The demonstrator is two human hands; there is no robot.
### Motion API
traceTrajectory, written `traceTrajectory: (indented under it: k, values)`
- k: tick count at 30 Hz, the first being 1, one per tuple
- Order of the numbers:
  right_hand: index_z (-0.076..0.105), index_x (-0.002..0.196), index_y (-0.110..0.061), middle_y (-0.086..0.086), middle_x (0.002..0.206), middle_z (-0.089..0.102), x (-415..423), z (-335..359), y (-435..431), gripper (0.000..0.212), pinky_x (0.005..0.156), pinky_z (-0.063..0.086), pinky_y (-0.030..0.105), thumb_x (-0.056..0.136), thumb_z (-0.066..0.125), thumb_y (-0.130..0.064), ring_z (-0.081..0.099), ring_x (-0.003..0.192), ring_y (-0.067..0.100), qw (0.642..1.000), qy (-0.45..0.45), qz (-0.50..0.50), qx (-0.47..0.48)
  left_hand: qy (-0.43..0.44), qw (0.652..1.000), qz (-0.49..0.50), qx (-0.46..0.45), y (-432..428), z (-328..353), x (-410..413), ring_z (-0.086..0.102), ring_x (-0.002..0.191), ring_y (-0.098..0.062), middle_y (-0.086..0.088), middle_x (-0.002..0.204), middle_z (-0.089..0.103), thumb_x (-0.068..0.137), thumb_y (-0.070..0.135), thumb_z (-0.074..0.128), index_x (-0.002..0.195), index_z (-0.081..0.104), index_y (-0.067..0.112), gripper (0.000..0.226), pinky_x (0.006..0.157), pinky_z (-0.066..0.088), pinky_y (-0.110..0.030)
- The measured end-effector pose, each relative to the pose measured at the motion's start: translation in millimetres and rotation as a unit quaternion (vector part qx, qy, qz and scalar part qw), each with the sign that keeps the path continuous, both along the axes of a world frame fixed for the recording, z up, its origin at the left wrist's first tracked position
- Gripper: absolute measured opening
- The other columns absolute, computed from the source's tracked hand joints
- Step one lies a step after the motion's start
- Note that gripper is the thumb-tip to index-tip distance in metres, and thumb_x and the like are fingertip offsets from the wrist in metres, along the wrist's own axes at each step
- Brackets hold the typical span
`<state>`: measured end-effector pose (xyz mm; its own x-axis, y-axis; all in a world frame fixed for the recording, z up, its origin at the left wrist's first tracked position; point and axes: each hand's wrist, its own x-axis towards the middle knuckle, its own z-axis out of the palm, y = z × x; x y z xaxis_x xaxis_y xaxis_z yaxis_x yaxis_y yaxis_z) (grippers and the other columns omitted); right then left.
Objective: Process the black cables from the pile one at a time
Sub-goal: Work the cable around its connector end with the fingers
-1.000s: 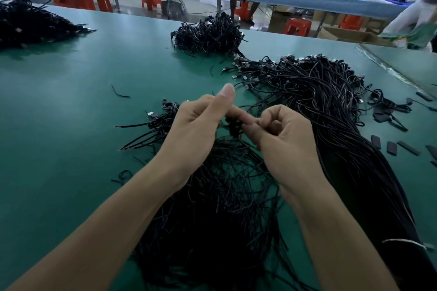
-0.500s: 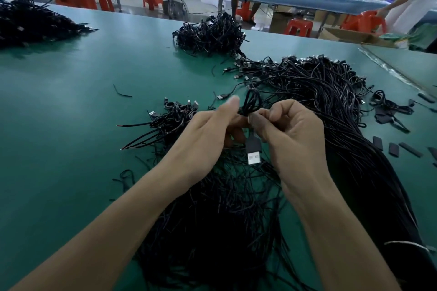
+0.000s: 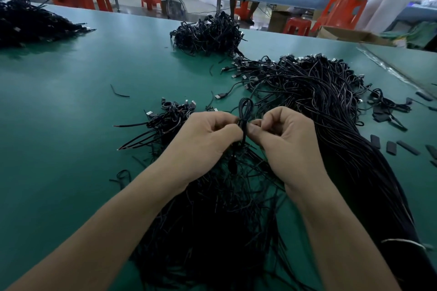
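Note:
My left hand point(image 3: 203, 142) and my right hand point(image 3: 286, 139) meet over the green table point(image 3: 71, 125), both pinching one black cable point(image 3: 245, 108) between them. The cable is folded into a small loop that stands up above my fingertips. Its lower end hangs down between my wrists into the loose black cables point(image 3: 212, 220) under my forearms. A long thick pile of black cables point(image 3: 331, 106) with USB plugs runs along the right side.
A small bunch of coiled cables point(image 3: 170, 116) lies left of my hands, another heap point(image 3: 208, 33) at the far edge, and a third pile point(image 3: 28, 21) at far left. Short black sleeves point(image 3: 406, 147) are scattered at right. A person stands by an orange chair point(image 3: 345, 7).
The cable's loop has been drawn tighter and taller between my fingers. The silver USB plug that hung below my hands half a second ago is now hidden. Both hands curled closer together.

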<state>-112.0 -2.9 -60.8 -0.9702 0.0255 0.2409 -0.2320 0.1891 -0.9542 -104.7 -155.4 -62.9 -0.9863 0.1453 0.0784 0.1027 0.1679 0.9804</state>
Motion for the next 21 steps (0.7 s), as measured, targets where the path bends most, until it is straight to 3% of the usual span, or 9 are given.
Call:
traceTrajectory:
  k: [3, 6, 9, 13, 18, 21]
  values:
    - [0.052, 0.065, -0.021, -0.006, 0.064, 0.065, -0.5, 2.0, 2.9, 0.036, 0.06, 0.051, 0.022, 0.082, 0.073, 0.003, 0.058, 0.06, 0.005, 0.996, -0.053, 0.02, -0.072, 0.025, 0.999, -0.017, -0.03, -4.3, -1.8, -1.3, 0.063, 0.073, -0.012, 0.001, 0.088, 0.075, 0.088, 0.02, 0.065, 0.097, 0.076, 0.03, 0.018, 0.072, 0.056, -0.033]
    - [0.048, 0.066, -0.018, -0.008, 0.054, 0.058, -0.5, 6.0, 6.6, 0.037, 0.05, 0.042, 0.017, 0.083, 0.069, 0.007, 0.051, 0.05, 0.004, 0.982, -0.108, 0.053, -0.143, 0.088, 0.991, -0.018, -0.101, -8.9, -3.5, -3.9, 0.067, 0.085, -0.005, 0.01, 0.098, 0.071, 0.092, 0.014, 0.068, 0.108, 0.072, 0.033, 0.025, 0.085, 0.058, -0.037]
    - [0.048, 0.065, -0.019, -0.005, 0.055, 0.053, -0.8, 8.3, 10.2, 0.036, 0.048, 0.04, 0.019, 0.083, 0.069, 0.005, 0.049, 0.051, 0.007, 0.968, -0.146, 0.07, -0.192, 0.152, 0.976, 0.016, -0.158, -11.1, -4.8, -4.5, 0.056, 0.087, 0.0, 0.02, 0.099, 0.056, 0.09, 0.023, 0.072, 0.111, 0.069, 0.041, 0.028, 0.075, 0.045, -0.019]
    - [0.052, 0.069, -0.019, -0.005, 0.059, 0.057, 0.4, 7.0, 7.3, 0.03, 0.051, 0.042, 0.019, 0.082, 0.069, 0.002, 0.052, 0.053, 0.007, 0.96, -0.147, 0.077, -0.224, 0.205, 0.961, 0.053, -0.18, -11.1, -4.3, -2.0, 0.053, 0.064, -0.003, 0.016, 0.077, 0.055, 0.09, 0.023, 0.072, 0.107, 0.07, 0.04, 0.025, 0.06, 0.038, -0.01]
    - [0.059, 0.079, -0.017, -0.005, 0.068, 0.069, 1.7, 7.0, 5.3, 0.022, 0.057, 0.048, 0.017, 0.081, 0.074, -0.002, 0.064, 0.065, 0.008, 0.978, -0.103, 0.069, -0.168, 0.212, 0.961, 0.085, -0.158, -13.8, -5.7, -2.9, 0.067, 0.064, -0.006, 0.012, 0.074, 0.071, 0.093, 0.025, 0.067, 0.107, 0.071, 0.036, 0.018, 0.057, 0.044, -0.01]
    - [0.064, 0.088, -0.019, -0.002, 0.08, 0.073, -2.6, 4.0, 18.3, 0.016, 0.062, 0.049, 0.02, 0.085, 0.074, -0.006, 0.069, 0.074, 0.01, 0.994, -0.097, -0.008, -0.048, 0.29, 0.922, 0.171, -0.193, -29.5, -3.7, -7.4, 0.064, 0.062, -0.003, 0.003, 0.081, 0.073, 0.092, 0.007, 0.069, 0.113, 0.072, 0.02, 0.026, 0.056, 0.047, -0.013]
